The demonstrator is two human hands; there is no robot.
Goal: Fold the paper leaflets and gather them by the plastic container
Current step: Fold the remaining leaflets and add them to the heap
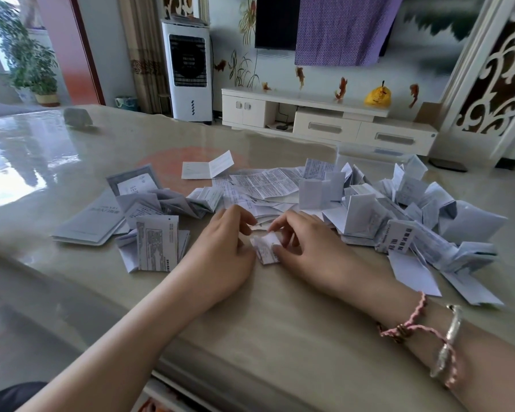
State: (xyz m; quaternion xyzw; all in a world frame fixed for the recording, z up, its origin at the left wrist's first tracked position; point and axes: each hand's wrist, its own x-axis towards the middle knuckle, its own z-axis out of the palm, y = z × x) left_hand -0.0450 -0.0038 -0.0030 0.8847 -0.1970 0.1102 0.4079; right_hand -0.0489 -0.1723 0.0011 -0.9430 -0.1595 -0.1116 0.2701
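Left hand (220, 248) and right hand (306, 251) both pinching a small folded leaflet (266, 248) at frame centre on the table (280, 337), loose leaflets (369, 209) lying heaped at right, clear plastic container (372, 151) sitting behind the heap

Leaflet (266, 248) print too blurred to read; forearms cut off.

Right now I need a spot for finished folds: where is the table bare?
Bare: the near table between both forearms, and the far left. Crowded: the leaflet heap on the right, and the booklets to the left of the left hand.
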